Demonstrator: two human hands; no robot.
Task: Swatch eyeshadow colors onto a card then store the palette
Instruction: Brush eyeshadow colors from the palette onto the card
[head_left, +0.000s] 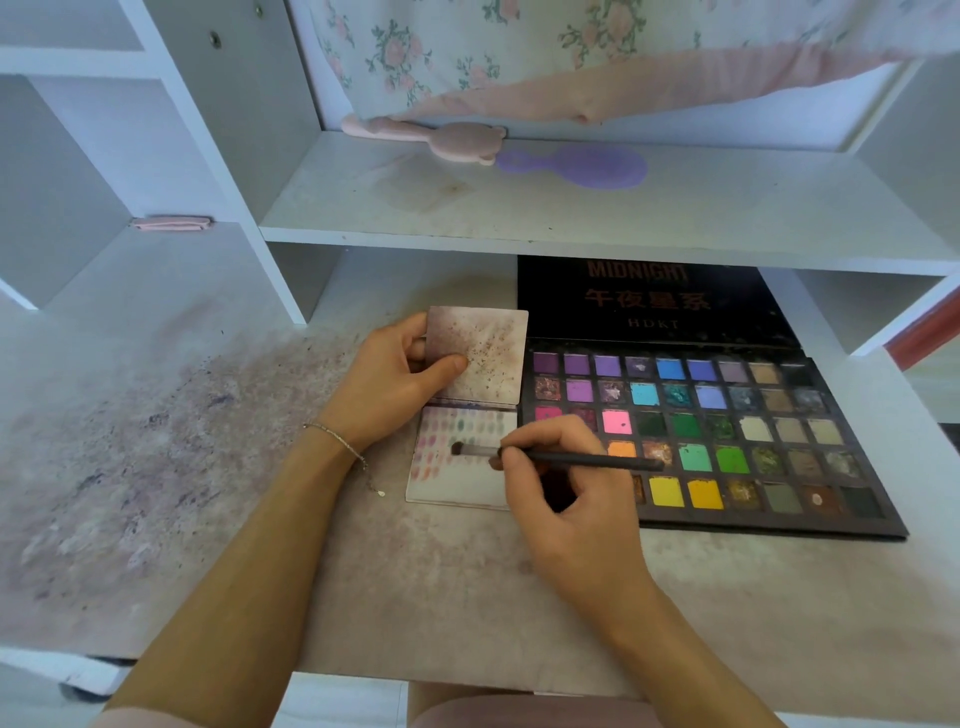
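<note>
Pink dots fill the card (457, 483) on the desk beside the open palette (727, 431). Right hand (566, 488) pinches the brush (561, 457); left hand (400, 384) grips the flap (480, 353). A slip could smear the dots.

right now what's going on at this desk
A person is swatching eyeshadow onto a card. The right hand holds a brush with its tip over the lower card, which already carries rows of pink, green and purple dabs. The left hand pinches a second, stained card just above it. The palette lies open to the right, its lid back under the shelf, so it is not yet stored.
</note>
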